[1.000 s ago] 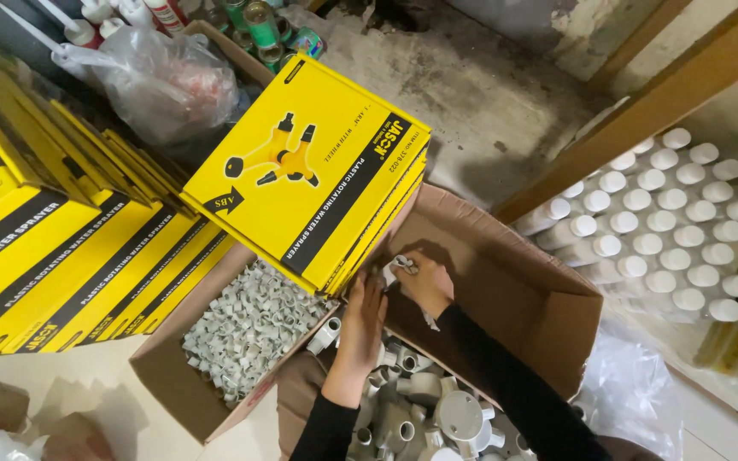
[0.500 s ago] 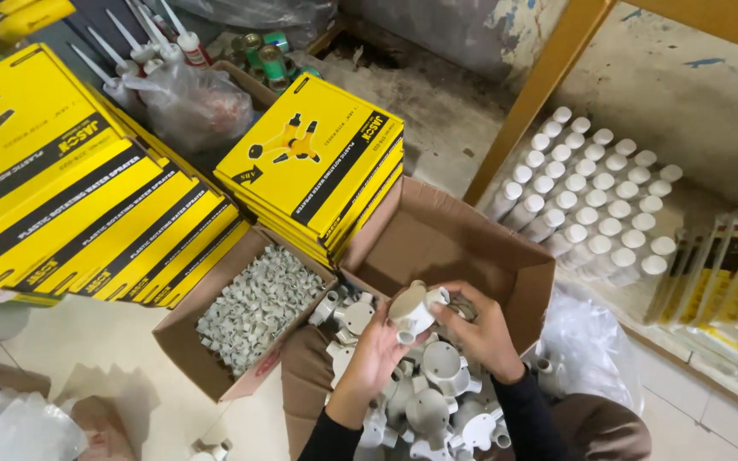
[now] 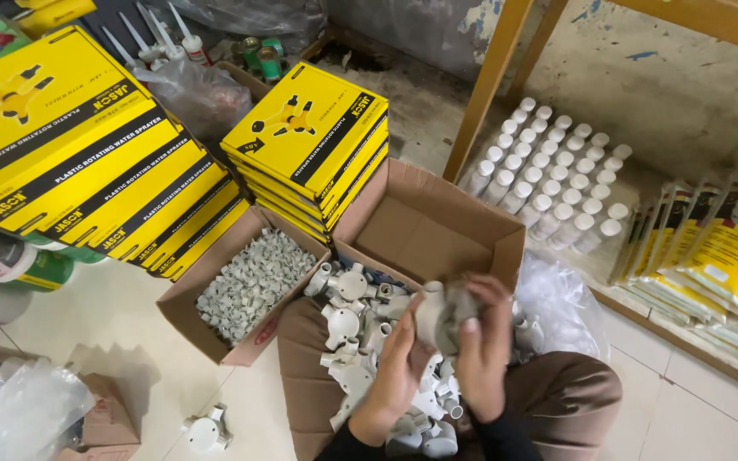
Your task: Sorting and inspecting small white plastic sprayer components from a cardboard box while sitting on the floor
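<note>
Grey-white plastic fitting (image 3: 439,314), blurred in the head view, sits between both hands above the open carton of like parts. Left hand (image 3: 399,363) has its grip closed on the fitting from the left and below, fingers curled up against it; right hand (image 3: 480,346) has its grip wrapped over the fitting's right side, fingertips (image 3: 470,324) pressed to it. Under the hands lies the carton of round white junction fittings (image 3: 348,320), its far flaps (image 3: 424,224) standing open. Just left of it is a smaller cardboard box of small grey clips (image 3: 249,282). Behind both rises a stack of flat yellow boxes (image 3: 309,141), and a longer leaning row of the same yellow boxes (image 3: 70,171) fills the left. On the tiled floor near the lower left lies one loose white fitting (image 3: 205,431). To the right, under a wooden frame (image 3: 489,81), stand white-capped tubes (image 3: 553,179) in rows, with yellow packets (image 3: 719,252) beside them.
</note>
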